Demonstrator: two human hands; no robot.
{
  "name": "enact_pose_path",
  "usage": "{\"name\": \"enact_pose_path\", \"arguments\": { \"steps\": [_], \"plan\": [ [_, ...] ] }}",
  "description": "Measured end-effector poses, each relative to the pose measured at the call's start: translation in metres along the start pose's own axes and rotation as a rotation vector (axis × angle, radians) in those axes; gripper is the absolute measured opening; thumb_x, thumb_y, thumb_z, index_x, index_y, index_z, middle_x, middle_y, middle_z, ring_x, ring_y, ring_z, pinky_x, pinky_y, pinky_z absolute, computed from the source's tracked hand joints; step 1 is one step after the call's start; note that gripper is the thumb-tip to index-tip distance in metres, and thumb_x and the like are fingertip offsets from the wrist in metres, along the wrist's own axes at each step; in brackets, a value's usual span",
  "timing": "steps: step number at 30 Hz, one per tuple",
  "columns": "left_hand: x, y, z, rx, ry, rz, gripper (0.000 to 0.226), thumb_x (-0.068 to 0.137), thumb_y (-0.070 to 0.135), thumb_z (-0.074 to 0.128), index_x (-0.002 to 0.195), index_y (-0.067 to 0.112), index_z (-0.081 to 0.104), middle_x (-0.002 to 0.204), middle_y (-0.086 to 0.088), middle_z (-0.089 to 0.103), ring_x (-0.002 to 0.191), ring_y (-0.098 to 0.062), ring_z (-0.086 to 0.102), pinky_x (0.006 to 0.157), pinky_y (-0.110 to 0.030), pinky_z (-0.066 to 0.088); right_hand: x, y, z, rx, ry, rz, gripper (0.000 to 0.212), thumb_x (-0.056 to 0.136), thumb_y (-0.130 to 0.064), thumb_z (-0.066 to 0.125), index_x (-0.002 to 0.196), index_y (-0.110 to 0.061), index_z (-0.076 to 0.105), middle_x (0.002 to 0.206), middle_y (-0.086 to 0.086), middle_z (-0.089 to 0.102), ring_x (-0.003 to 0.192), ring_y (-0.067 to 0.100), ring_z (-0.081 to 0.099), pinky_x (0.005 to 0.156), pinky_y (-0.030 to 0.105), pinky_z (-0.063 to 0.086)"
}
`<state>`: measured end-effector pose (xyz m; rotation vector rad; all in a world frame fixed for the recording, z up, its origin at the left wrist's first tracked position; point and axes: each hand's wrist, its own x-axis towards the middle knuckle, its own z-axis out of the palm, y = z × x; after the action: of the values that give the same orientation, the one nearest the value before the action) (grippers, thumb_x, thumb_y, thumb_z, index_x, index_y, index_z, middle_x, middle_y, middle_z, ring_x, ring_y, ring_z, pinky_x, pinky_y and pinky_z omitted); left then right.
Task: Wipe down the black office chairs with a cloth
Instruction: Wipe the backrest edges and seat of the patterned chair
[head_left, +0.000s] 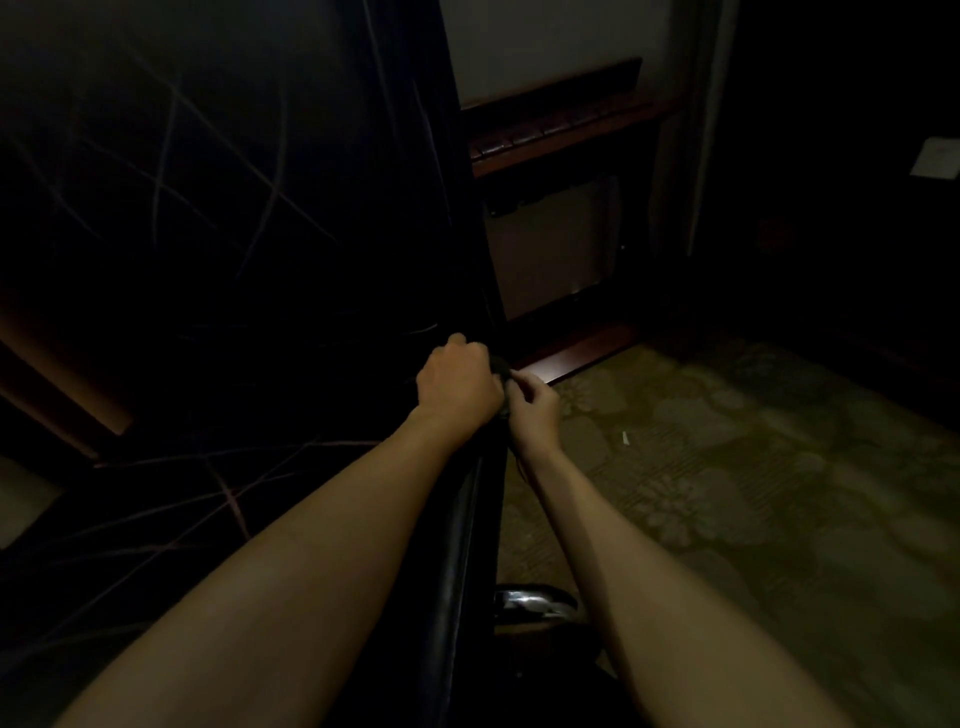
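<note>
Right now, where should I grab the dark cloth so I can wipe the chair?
Probably grab the bunched part of the dark cloth poking out between the two hands, coming from the carpet side. The chair edge blocks the other side. The cloth is dim, so its full shape is unclear.

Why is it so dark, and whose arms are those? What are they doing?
There is no machine here. A person wears a camera on their head, so you see their own two arms reaching forward and down. The room is dim. The left hand and the right hand meet at the edge of a black chair, pinching a small dark cloth between them. It is too dark to see the cloth clearly. To the right lies a patterned carpet with a small white scrap on it.
</note>
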<state>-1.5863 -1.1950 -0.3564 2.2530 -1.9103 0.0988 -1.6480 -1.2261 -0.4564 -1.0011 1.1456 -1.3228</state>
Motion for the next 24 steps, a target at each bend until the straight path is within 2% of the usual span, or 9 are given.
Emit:
{"name": "enact_pose_path", "arguments": {
  "steps": [7, 11, 16, 21, 24],
  "plan": [
    [-0.010, -0.001, -0.005, -0.019, 0.046, 0.043, 0.029, 0.088, 0.030, 0.062, 0.110, 0.012, 0.055, 0.111, -0.011, 0.056, 0.098, -0.030, 0.059, 0.066, -0.033, 0.041, -0.018, 0.009, -0.010, -0.012, 0.032, -0.052, 0.027, 0.094, -0.017, 0.054, 0.115, -0.008, 0.067, 0.107, 0.008, 0.070, 0.102, 0.022, 0.066, 0.092, 0.050, 0.052],
    [-0.026, 0.001, -0.002, -0.036, 0.074, 0.084, 0.032, 0.090, 0.030, 0.059, 0.116, 0.012, 0.054, 0.117, -0.011, 0.054, 0.103, -0.031, 0.057, 0.068, -0.033, 0.038, -0.035, 0.006, -0.017, -0.020, 0.074, -0.033, 0.027, 0.097, -0.017, 0.052, 0.118, -0.007, 0.065, 0.110, 0.008, 0.069, 0.104, 0.020, 0.065, 0.094, 0.048, 0.051],
    [-0.043, 0.000, -0.004, -0.082, 0.063, 0.117, 0.032, 0.090, 0.029, 0.060, 0.117, 0.013, 0.056, 0.116, -0.010, 0.054, 0.103, -0.030, 0.057, 0.072, -0.035, 0.044, -0.067, 0.016, -0.023, -0.037, 0.143, -0.014, 0.037, 0.091, -0.034, 0.053, 0.119, -0.013, 0.066, 0.110, 0.004, 0.069, 0.103, 0.018, 0.064, 0.091, 0.048, 0.053],
    [-0.064, 0.002, -0.008, -0.085, 0.032, 0.176, 0.034, 0.092, 0.028, 0.059, 0.123, 0.014, 0.056, 0.120, -0.008, 0.052, 0.107, -0.028, 0.055, 0.076, -0.037, 0.048, -0.103, 0.011, -0.028, -0.049, 0.190, -0.007, 0.029, 0.097, -0.024, 0.054, 0.121, -0.011, 0.064, 0.112, 0.005, 0.066, 0.104, 0.018, 0.063, 0.092, 0.047, 0.052],
    [-0.087, -0.004, -0.016, -0.077, 0.023, 0.190, 0.033, 0.092, 0.027, 0.059, 0.123, 0.015, 0.054, 0.120, -0.007, 0.051, 0.107, -0.026, 0.053, 0.073, -0.034, 0.047, -0.126, 0.003, -0.031, -0.070, 0.189, 0.019, 0.025, 0.097, -0.021, 0.054, 0.117, -0.013, 0.064, 0.112, 0.005, 0.064, 0.103, 0.016, 0.062, 0.093, 0.045, 0.052]
  ]
}}
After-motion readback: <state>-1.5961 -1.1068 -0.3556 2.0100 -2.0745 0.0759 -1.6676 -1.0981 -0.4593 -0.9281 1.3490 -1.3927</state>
